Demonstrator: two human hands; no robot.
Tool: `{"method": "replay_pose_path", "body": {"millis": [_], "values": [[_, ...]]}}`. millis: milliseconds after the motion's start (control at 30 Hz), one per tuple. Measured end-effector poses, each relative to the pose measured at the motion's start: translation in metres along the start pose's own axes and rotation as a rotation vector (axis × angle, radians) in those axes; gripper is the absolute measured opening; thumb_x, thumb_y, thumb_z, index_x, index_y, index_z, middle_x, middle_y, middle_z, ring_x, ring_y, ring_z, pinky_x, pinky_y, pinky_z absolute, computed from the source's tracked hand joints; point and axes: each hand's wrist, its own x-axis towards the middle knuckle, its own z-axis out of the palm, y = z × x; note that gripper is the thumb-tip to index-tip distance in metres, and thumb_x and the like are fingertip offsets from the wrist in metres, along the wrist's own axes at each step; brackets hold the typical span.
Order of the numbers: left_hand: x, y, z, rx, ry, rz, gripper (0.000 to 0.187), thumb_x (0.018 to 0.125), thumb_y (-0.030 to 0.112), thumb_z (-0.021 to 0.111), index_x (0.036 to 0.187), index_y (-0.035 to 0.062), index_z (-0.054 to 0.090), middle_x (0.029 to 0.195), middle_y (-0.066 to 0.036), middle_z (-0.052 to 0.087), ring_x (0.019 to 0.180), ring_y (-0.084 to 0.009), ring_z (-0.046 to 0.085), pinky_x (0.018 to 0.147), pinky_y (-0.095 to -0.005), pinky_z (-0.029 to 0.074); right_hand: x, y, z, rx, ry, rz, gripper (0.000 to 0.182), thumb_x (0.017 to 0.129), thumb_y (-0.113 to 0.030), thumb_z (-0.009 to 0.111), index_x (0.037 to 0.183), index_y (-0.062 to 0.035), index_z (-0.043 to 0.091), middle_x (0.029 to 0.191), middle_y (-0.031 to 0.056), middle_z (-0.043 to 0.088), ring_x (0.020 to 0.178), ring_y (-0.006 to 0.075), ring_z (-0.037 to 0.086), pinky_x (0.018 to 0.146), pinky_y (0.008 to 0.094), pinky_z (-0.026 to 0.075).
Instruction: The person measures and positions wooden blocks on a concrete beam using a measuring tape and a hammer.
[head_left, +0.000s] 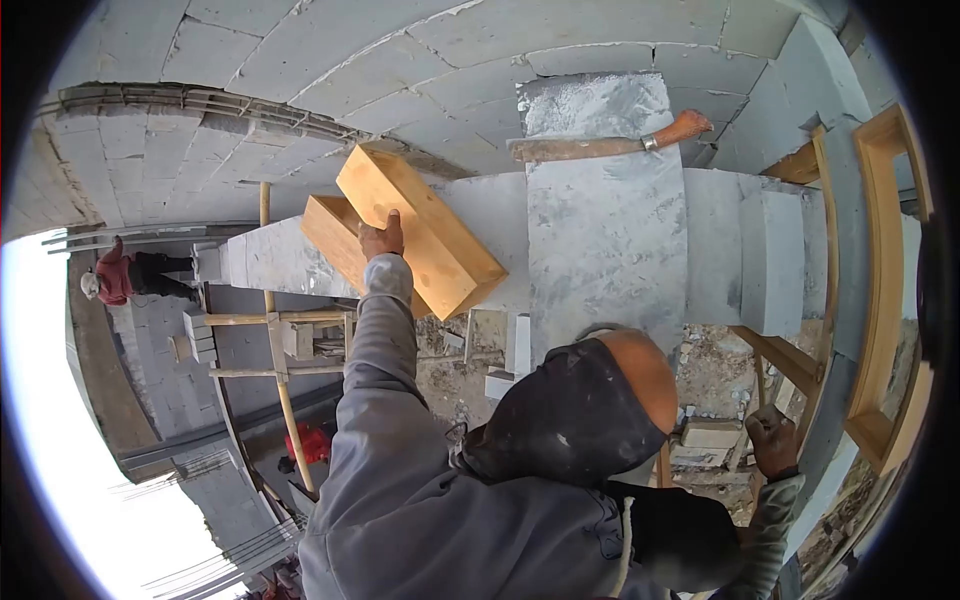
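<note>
My left hand [382, 238] reaches forward and grips the edge of a yellowish wooden piece made of angled boards [425, 235]. That piece lies slanted over the top of a pale block wall [275, 258]. To the right, my right hand [772, 440] is closed in a fist beside timber framing; what it holds, if anything, cannot be made out. A broad blade with a wooden handle [600, 148] rests across a dusty grey slab [605, 240] in front of me. My dark-clad leg and bent knee [585, 405] cover the near part of the slab.
A wooden frame [872, 300] stands at the right, next to a pale block [772, 262]. Bamboo scaffold poles [283, 390] rise at the left. A person in a red top [118, 278] is farther off. Rubble [705, 432] lies below the wall.
</note>
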Motion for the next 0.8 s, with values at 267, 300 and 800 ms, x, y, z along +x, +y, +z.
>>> {"method": "replay_pose_path", "body": {"millis": [267,300,800], "values": [[0.053,-0.060,0.021,-0.155,-0.286,-0.787,0.083,0.060,0.075,0.065,0.074,-0.0066,0.066,0.059,-0.008,0.056,0.058,-0.0223,0.052,0.057,-0.0341,0.042,0.014,0.000,0.025,-0.069,-0.041,-0.029,0.015,0.078,-0.017,0.062,0.080,-0.0015,0.060,0.078,0.0154,0.062,0.074,0.0330,0.062,0.068,0.0399,0.048],[0.060,-0.096,0.038,-0.334,-0.307,-0.707,0.083,0.060,0.075,0.065,0.075,-0.0061,0.065,0.058,-0.006,0.054,0.054,-0.0200,0.048,0.053,-0.0323,0.039,0.016,-0.001,0.026,-0.042,-0.042,-0.011,0.015,0.077,-0.016,0.063,0.080,-0.0012,0.060,0.077,0.0159,0.062,0.074,0.0333,0.062,0.067,0.0401,0.049],[0.040,0.123,-0.065,-0.931,0.016,-0.411,0.069,0.084,0.061,0.052,0.104,-0.0046,0.061,0.094,-0.010,0.064,0.079,-0.0182,0.060,0.068,-0.0304,0.049,0.020,-0.051,-0.014,-0.031,0.130,-0.152,0.020,0.078,-0.016,0.063,0.086,0.0027,0.060,0.083,0.0175,0.061,0.077,0.0314,0.062,0.070,0.0376,0.049]]}}
